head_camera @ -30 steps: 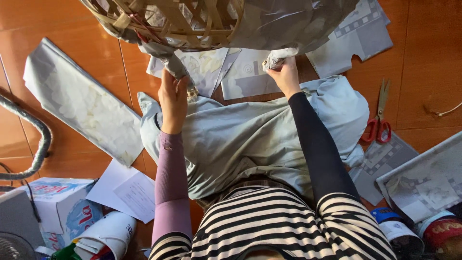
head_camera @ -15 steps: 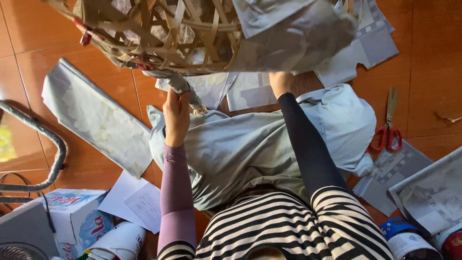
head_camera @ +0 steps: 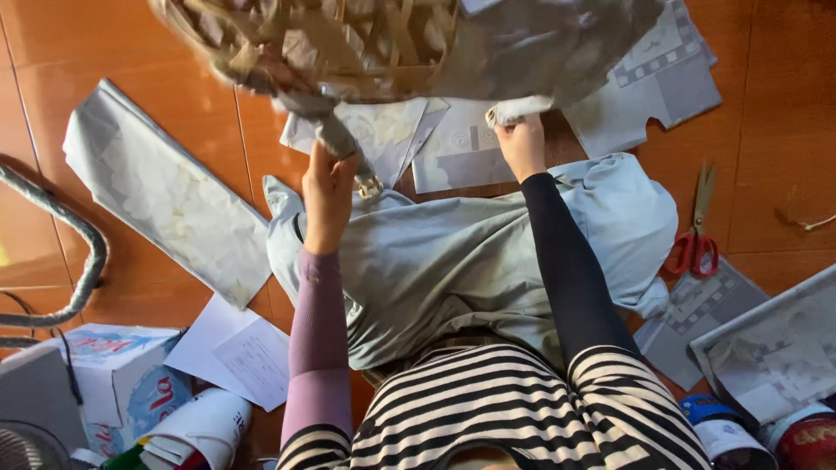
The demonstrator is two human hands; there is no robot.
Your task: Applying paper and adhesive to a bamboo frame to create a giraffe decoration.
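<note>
Overhead, one woven frame (head_camera: pixel 348 43) — two hands (head_camera: pixel 326 196) (head_camera: pixel 522 144), one scissors (head_camera: pixel 697 239).

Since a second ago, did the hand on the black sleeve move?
Cannot tell. The right hand grips the woven frame's paper edge above the grey cloth, much as earlier; the whole view shifted, scissors included.

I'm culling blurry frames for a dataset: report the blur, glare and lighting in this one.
Head view: the woven frame at the top is smeared by motion blur, the hands less so; the scissors and striped shirt are sharp; soft daylight glare sheens the wooden floor; shadows are weak.
</note>
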